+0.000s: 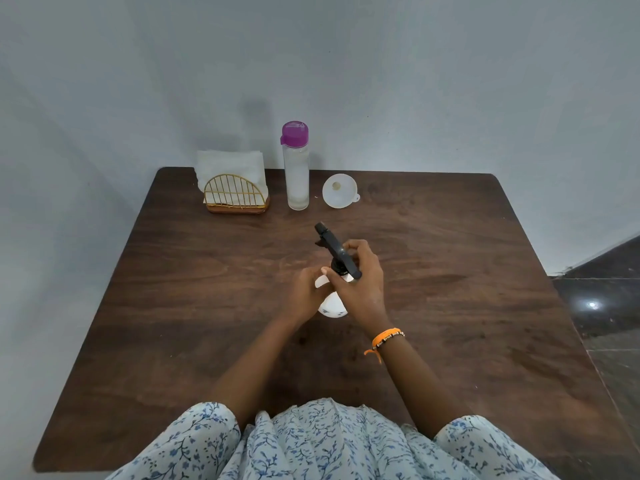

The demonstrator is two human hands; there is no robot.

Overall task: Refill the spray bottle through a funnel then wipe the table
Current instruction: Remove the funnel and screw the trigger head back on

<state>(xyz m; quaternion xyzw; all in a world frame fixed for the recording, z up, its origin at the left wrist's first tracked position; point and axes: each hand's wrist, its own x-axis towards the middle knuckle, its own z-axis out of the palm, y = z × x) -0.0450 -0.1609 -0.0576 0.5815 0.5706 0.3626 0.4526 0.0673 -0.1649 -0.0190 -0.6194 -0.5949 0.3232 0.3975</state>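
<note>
A white spray bottle [331, 306] with a black trigger head [333, 247] stands at the middle of the brown table [173, 306]. My left hand [306, 297] grips the white body from the left. My right hand [360, 282] wraps around the black head and collar from the right. A clear water bottle [296, 174] with a purple cap stands at the back. Right of the water bottle, a white funnel [340, 190] lies on its side with its mouth toward me. Both hands hide most of the spray bottle's body.
A gold wire holder [235, 195] with white napkins stands at the back left, against the grey wall. The table's right edge borders a dark tiled floor [609, 306].
</note>
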